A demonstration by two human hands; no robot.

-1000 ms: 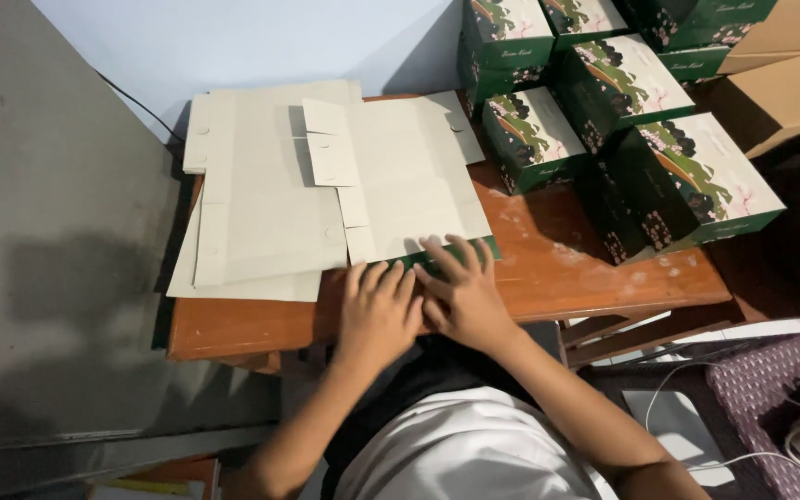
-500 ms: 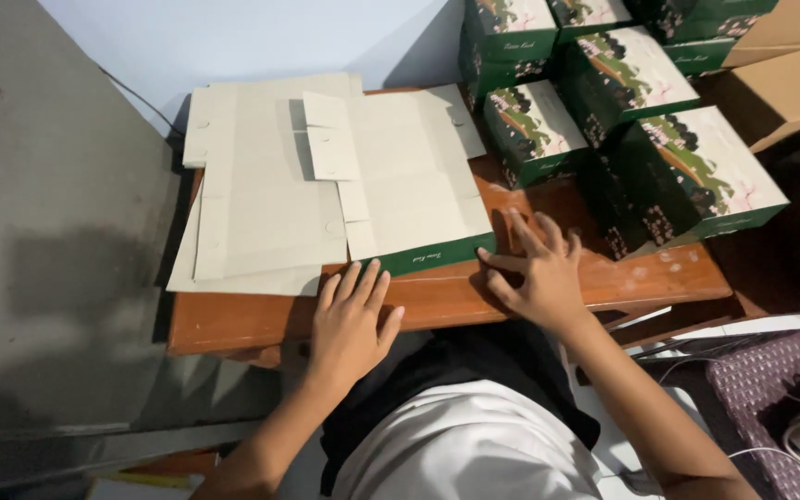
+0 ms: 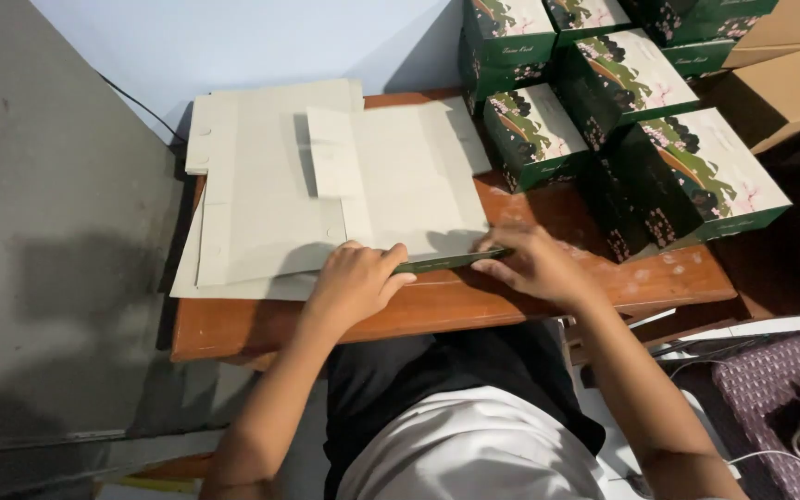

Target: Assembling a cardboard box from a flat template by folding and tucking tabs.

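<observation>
A flat, unfolded grey cardboard box blank (image 3: 409,181) lies on top of a stack of similar blanks (image 3: 252,194) on a small wooden table (image 3: 511,292). Its near edge shows a dark green printed side (image 3: 451,261), lifted slightly. My left hand (image 3: 354,282) grips that near edge at the left, fingers curled over it. My right hand (image 3: 534,264) holds the same edge at the right corner, fingers pinching the green flap.
Several assembled dark green boxes with landscape print (image 3: 687,176) stand stacked at the table's right and back. Brown cartons (image 3: 793,88) sit at the far right. A purple woven seat with white cord (image 3: 789,417) is lower right. A grey floor lies to the left.
Both hands moved apart from the middle of the near edge and now grip the blank's front edge, which has lifted, showing its green underside.
</observation>
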